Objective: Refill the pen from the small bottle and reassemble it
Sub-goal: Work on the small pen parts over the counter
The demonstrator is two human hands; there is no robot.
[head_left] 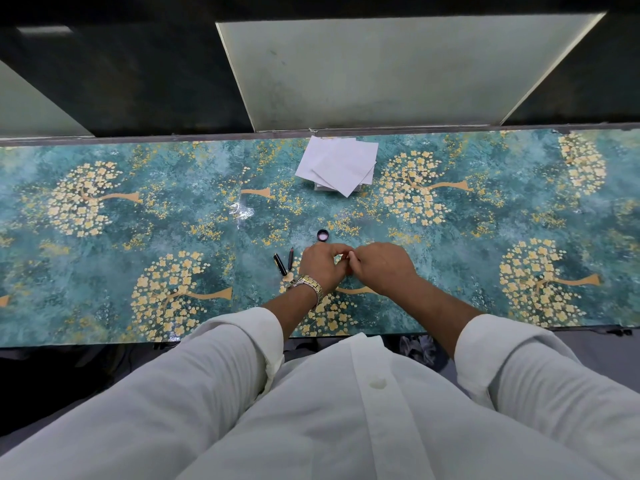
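Your left hand, the one with the shiny metal watch, and your right hand are curled tight together over the blue-green table with yellow flower trees, but what they hold is hidden, so I cannot tell. Just left of them lie a black pen cap with a gold band and a thin dark pen piece. A small round black bottle lid sits just past your fingers, and a pile of white paper squares lies far back.

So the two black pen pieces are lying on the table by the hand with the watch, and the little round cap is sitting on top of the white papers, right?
Not quite. The head view shows the little round cap on the bare table, just beyond the hands, well short of the white papers. The two black pen pieces do lie beside the left hand with the watch.
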